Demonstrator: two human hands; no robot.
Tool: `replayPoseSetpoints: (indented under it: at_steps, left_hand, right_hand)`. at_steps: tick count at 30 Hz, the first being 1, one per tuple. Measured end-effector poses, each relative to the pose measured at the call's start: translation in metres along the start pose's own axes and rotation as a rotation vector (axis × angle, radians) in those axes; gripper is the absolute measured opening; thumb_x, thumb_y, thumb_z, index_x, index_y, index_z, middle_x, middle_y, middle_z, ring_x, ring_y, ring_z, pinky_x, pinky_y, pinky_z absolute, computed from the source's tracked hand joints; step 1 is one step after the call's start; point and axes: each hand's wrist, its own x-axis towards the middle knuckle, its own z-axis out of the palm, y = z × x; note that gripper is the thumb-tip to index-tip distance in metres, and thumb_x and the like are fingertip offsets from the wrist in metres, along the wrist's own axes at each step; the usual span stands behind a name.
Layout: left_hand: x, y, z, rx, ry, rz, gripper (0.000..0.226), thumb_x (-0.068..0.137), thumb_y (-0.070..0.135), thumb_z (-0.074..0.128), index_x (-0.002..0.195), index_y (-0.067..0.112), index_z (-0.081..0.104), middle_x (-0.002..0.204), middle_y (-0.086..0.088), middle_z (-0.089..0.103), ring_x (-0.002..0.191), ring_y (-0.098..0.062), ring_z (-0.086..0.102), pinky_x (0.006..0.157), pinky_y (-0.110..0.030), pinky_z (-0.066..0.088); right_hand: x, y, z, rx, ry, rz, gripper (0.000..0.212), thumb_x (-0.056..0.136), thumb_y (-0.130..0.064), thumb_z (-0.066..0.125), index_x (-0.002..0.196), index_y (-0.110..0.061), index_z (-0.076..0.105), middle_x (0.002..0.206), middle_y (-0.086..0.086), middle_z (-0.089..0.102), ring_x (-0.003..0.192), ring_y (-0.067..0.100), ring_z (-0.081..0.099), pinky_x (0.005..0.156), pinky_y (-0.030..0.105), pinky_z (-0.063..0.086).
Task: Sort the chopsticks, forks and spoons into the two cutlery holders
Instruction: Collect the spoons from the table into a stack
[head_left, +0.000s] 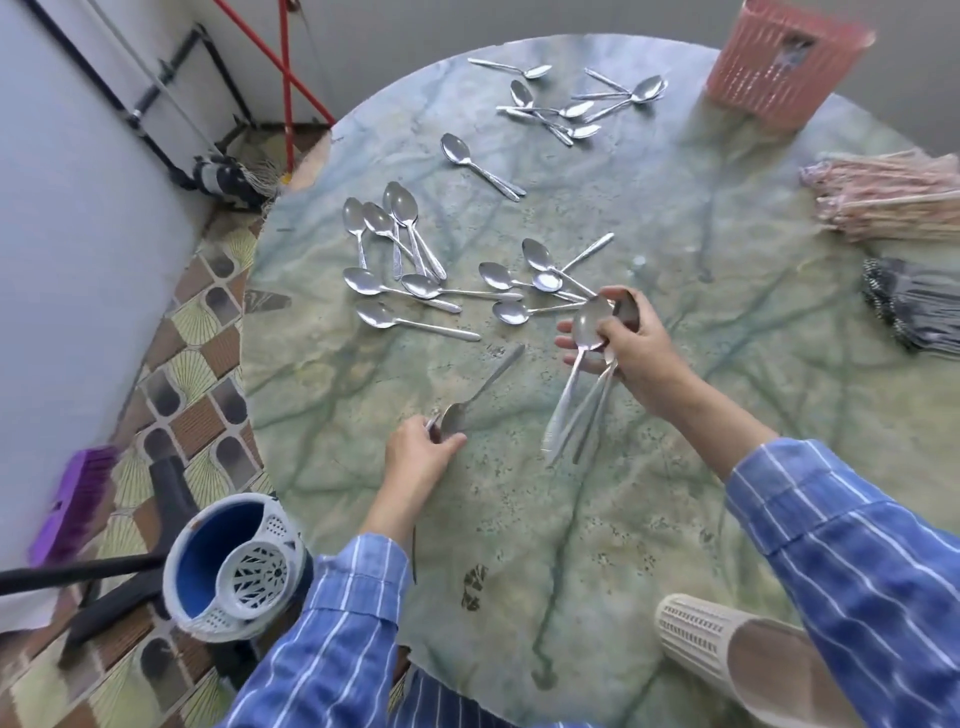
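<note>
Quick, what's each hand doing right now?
Left hand: pinches one spoon by its bowl.
Right hand: grips a bunch of spoons.

On table (519, 519), spoons (402, 203) lay 10-to-12 o'clock, far holder (779, 62) 1 o'clock, chopsticks (883, 197) 2, forks (914, 306) 3, near holder (727, 649) 5.

A round green marbled table (519, 493) stands on patterned floor tiles (171, 358) beside a pale wall (67, 208) and blue bucket (208, 551).
</note>
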Motion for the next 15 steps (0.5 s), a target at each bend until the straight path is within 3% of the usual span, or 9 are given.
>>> replayPoseSetpoints:
  at_steps: [3, 5, 6, 8, 10, 11, 13, 15]
  left_hand:
    - [-0.002, -0.002, -0.006, -0.112, 0.076, 0.01, 0.029, 0.089, 0.035, 0.064, 0.077, 0.015, 0.046, 0.068, 0.0, 0.051, 0.072, -0.026, 0.052, 0.059, -0.033, 0.03]
    - [-0.001, -0.007, -0.013, -0.253, 0.058, 0.055, 0.03, 0.093, 0.039, 0.057, 0.084, 0.014, 0.044, 0.068, 0.001, 0.048, 0.065, -0.023, 0.049, 0.062, -0.035, 0.04]
    - [0.001, -0.01, -0.018, -0.336, 0.05, 0.084, 0.032, 0.093, 0.043, 0.054, 0.087, 0.014, 0.043, 0.072, 0.001, 0.049, 0.067, -0.024, 0.052, 0.07, -0.039, 0.047]
    - [0.008, -0.017, -0.028, -0.436, 0.055, 0.157, 0.031, 0.088, 0.05, 0.052, 0.091, 0.02, 0.045, 0.083, 0.004, 0.054, 0.079, -0.025, 0.057, 0.083, -0.044, 0.048]
    - [0.013, -0.016, -0.038, -0.55, 0.067, 0.238, 0.02, 0.09, 0.043, 0.052, 0.101, 0.026, 0.052, 0.096, 0.006, 0.061, 0.091, -0.016, 0.059, 0.09, -0.039, 0.047]
    - [0.014, -0.012, -0.043, -0.641, 0.058, 0.273, 0.015, 0.095, 0.033, 0.051, 0.108, 0.026, 0.054, 0.107, 0.003, 0.064, 0.101, -0.012, 0.06, 0.094, -0.034, 0.049]
    - [0.016, -0.004, -0.052, -0.806, 0.026, 0.315, 0.02, 0.102, 0.012, 0.042, 0.117, 0.019, 0.054, 0.121, -0.004, 0.064, 0.112, -0.01, 0.06, 0.097, -0.028, 0.05]
    - [0.025, 0.001, -0.061, -0.918, 0.038, 0.326, 0.026, 0.104, 0.006, 0.033, 0.117, 0.013, 0.054, 0.117, -0.005, 0.065, 0.107, -0.01, 0.063, 0.095, -0.026, 0.05]
  right_hand:
    - [0.005, 0.002, -0.006, 0.286, 0.073, 0.114, 0.029, 0.094, 0.006, 0.034, 0.12, -0.005, 0.038, 0.107, 0.029, 0.067, 0.09, 0.04, 0.07, 0.07, 0.043, 0.06]
    - [0.006, 0.006, -0.011, 0.448, 0.108, 0.183, 0.037, 0.09, 0.007, 0.034, 0.126, 0.01, 0.041, 0.104, 0.029, 0.067, 0.086, 0.035, 0.07, 0.067, 0.038, 0.059]
    - [0.006, 0.006, -0.012, 0.522, 0.12, 0.22, 0.033, 0.09, 0.006, 0.035, 0.12, 0.012, 0.047, 0.098, 0.027, 0.067, 0.082, 0.033, 0.071, 0.068, 0.038, 0.059]
    - [0.004, 0.006, -0.012, 0.629, 0.132, 0.277, 0.018, 0.091, 0.001, 0.042, 0.102, -0.001, 0.057, 0.077, 0.017, 0.063, 0.072, 0.03, 0.069, 0.073, 0.046, 0.059]
    - [0.004, 0.006, -0.011, 0.628, 0.13, 0.32, 0.015, 0.094, -0.006, 0.049, 0.103, -0.012, 0.059, 0.065, 0.007, 0.053, 0.062, 0.022, 0.062, 0.075, 0.046, 0.059]
    - [0.005, 0.005, -0.01, 0.592, 0.129, 0.344, 0.016, 0.096, -0.01, 0.049, 0.107, -0.014, 0.059, 0.065, 0.005, 0.048, 0.057, 0.016, 0.054, 0.065, 0.039, 0.059]
    - [0.01, 0.005, -0.007, 0.468, 0.117, 0.378, 0.017, 0.1, -0.017, 0.044, 0.111, -0.018, 0.056, 0.069, 0.002, 0.038, 0.051, 0.009, 0.037, 0.043, 0.021, 0.042]
    - [0.016, 0.005, -0.001, 0.265, 0.093, 0.366, 0.014, 0.101, -0.022, 0.043, 0.108, -0.024, 0.055, 0.072, 0.0, 0.035, 0.048, 0.007, 0.028, 0.037, 0.016, 0.026]
